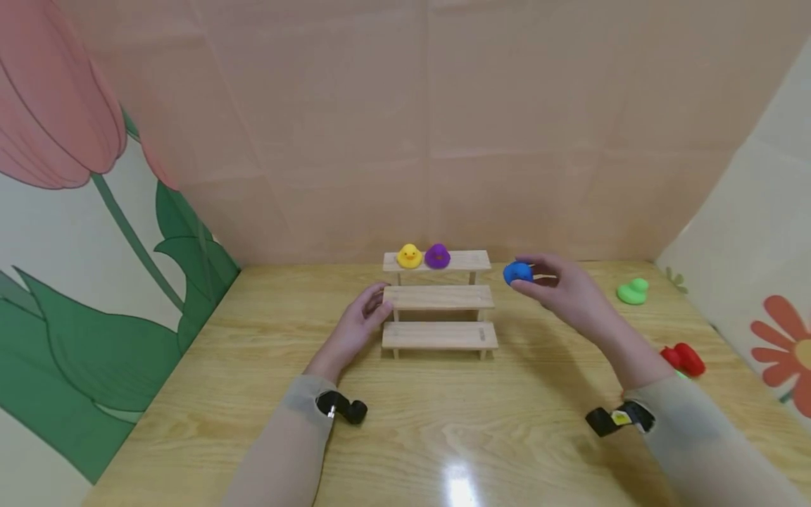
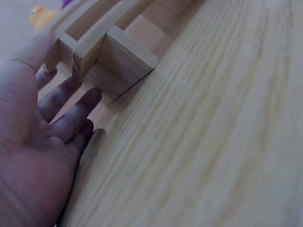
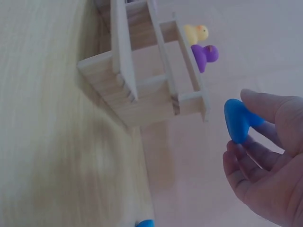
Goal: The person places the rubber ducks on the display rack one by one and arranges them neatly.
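Held in the right hand (image 1: 566, 290): blue duck (image 1: 517, 273), solid colour. Left of this grip: yellow duck (image 1: 409, 258), purple duck (image 1: 438, 258); stepped stand (image 1: 437, 298), pale wood. Right of it: green duck (image 1: 632, 291), red duck (image 1: 689, 359). Below it: tabletop (image 1: 405, 429), yellowish, wood-grain streaks. Behind it: backdrop (image 1: 405, 127), pinkish beige. Far left: pink tulip (image 1: 57, 98), green leaves (image 1: 101, 345). Far right: orange-red flower (image 1: 773, 354), yellow centre (image 1: 805, 349).

Pale beige sleeves (image 1: 279, 443) with greyish cuffs (image 1: 305, 394) carry small black wrist devices (image 1: 357, 412), the right one bearing a yellow patch (image 1: 621, 418).
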The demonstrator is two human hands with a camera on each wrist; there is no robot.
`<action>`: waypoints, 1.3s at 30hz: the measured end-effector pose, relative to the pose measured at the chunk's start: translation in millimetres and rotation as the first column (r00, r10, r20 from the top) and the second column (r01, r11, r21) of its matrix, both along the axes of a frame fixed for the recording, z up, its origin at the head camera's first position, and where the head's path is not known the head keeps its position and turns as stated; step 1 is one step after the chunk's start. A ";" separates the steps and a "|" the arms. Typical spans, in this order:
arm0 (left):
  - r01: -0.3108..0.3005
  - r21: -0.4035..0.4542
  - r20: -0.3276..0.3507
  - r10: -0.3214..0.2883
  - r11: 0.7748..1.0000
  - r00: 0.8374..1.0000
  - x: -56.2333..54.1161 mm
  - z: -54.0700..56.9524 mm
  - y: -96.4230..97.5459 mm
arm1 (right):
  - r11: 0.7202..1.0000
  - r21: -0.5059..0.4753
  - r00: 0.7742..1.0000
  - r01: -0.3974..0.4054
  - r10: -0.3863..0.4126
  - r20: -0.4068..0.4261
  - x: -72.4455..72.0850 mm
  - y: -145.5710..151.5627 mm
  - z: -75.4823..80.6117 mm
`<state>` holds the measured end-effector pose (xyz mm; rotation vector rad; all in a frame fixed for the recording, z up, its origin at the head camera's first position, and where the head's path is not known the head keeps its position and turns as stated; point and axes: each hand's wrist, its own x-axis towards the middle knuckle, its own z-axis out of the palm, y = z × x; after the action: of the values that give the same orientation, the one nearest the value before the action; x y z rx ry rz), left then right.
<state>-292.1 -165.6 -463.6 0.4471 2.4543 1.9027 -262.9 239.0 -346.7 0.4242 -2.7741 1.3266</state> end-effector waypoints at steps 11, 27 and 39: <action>0.005 0.019 0.002 -0.005 1.000 1.000 -2.3 -2.7 -1.0 | 0.996 -0.087 0.999 -0.027 0.024 -0.037 -21.0 -23.4 6.1; 0.009 0.043 -0.001 -0.009 0.999 1.000 -5.8 -5.0 -6.2 | 0.989 -0.140 0.998 -0.037 0.029 -0.060 -46.0 -54.3 11.7; 0.005 0.045 0.003 -0.005 0.999 1.000 -6.0 -4.3 -5.3 | 0.981 -0.179 0.997 -0.071 0.063 -0.050 -59.3 -70.2 8.2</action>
<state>-298.1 -171.0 -467.9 0.4512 2.4102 1.9593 -322.2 168.8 -338.4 0.5334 -2.5961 1.5477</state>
